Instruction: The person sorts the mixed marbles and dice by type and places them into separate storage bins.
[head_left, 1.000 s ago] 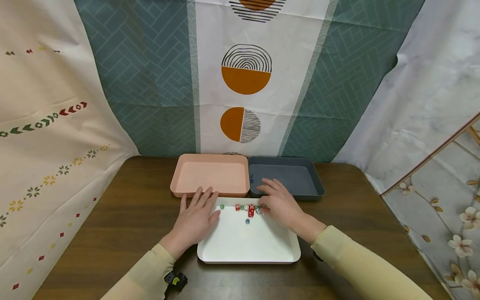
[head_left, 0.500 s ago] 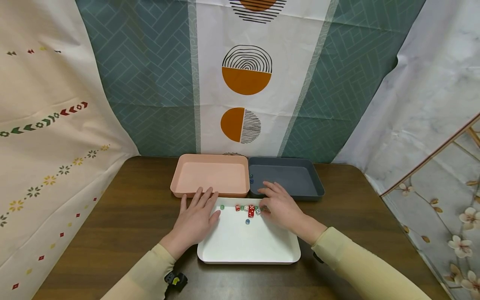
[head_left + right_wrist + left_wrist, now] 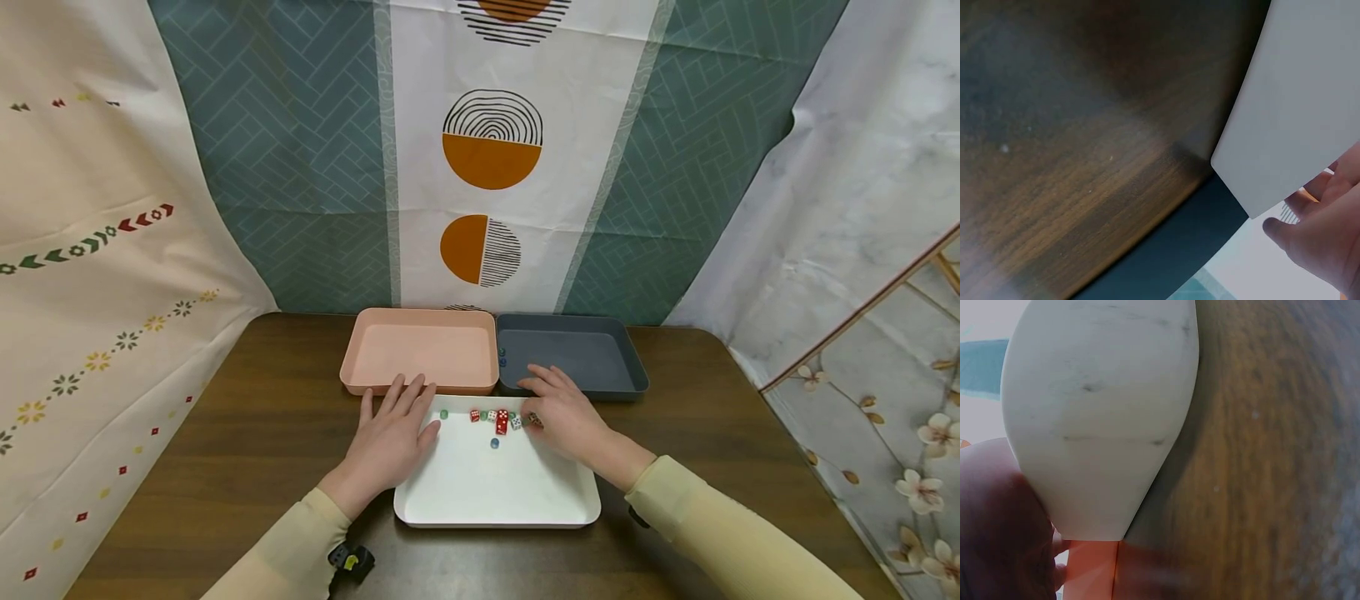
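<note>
beside the right hand (image 3: pixel 568 422), red dice (image 3: pixel 501 428), in a white tray (image 3: pixel 498 492)

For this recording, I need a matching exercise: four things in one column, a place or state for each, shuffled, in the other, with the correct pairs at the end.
Things:
1. pink tray
2. dark blue tray
3. white tray
4. left hand

Places and states:
A. two small pieces inside, by its left wall
B. fingers spread
C. red dice in it
D. at the back, left of the dark blue tray

Pairs: 1-D; 2-A; 3-C; 4-B
</note>
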{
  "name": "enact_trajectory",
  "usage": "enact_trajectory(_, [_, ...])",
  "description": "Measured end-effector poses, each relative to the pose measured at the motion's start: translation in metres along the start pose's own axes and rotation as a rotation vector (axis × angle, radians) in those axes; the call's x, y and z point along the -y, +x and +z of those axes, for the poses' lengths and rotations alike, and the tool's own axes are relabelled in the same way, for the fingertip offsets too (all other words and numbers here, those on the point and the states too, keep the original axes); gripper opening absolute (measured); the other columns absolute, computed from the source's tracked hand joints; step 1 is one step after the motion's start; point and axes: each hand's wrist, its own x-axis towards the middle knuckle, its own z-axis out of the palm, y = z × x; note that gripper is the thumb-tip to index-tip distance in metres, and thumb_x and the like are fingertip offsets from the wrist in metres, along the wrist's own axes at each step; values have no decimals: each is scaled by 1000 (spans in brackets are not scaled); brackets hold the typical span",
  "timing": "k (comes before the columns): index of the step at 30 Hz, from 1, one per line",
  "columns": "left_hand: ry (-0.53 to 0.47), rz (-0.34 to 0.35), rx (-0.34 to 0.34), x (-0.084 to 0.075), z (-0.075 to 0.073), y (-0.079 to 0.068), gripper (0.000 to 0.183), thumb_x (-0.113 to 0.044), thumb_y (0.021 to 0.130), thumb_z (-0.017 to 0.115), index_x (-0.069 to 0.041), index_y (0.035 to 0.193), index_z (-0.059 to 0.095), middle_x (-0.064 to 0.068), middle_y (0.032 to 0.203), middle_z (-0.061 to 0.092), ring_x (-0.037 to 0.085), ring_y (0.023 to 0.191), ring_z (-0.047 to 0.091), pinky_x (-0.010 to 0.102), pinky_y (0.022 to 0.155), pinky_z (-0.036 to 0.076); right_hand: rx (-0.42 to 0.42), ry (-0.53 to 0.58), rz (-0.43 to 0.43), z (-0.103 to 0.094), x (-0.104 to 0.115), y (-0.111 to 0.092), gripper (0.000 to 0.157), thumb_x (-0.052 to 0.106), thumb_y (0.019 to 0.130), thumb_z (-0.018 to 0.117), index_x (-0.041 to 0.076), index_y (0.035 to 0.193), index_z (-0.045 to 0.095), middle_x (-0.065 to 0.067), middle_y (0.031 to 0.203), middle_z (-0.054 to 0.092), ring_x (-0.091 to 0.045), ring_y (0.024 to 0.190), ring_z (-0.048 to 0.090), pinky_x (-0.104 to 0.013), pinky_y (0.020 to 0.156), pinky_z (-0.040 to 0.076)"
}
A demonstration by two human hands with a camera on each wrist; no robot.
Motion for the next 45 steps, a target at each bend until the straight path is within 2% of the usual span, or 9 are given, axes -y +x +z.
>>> enact_trajectory(22, [7,-2,-6,0,-2,0,66,-43,116,56,-11,172,41,12,179,32,40,168,18,78,127,9,-78,72,-24,-13,0,-1,18,10,87,96,15,100,84,-13,143,70,-39,154,48,-59,130,30])
enact_trajectory(36, [2,7,-2,1,0,0,67,-44,116,55,-11,172,40,13,180,31,41,168,17,78,126,8,-131,141,82,-20,-12,0,10,16,97,88,13,105,83,-14,147,68,-39,155,46,-59,131,26])
enact_trajectory(45, [5,10,-13,0,-1,0,67,-44,116,56,-10,172,40,13,179,32,41,168,18,78,126,9,-177,197,137,-20,-23,4,11,15,96,89,11,105,82,-15,148,67,-39,155,45,-57,132,25])
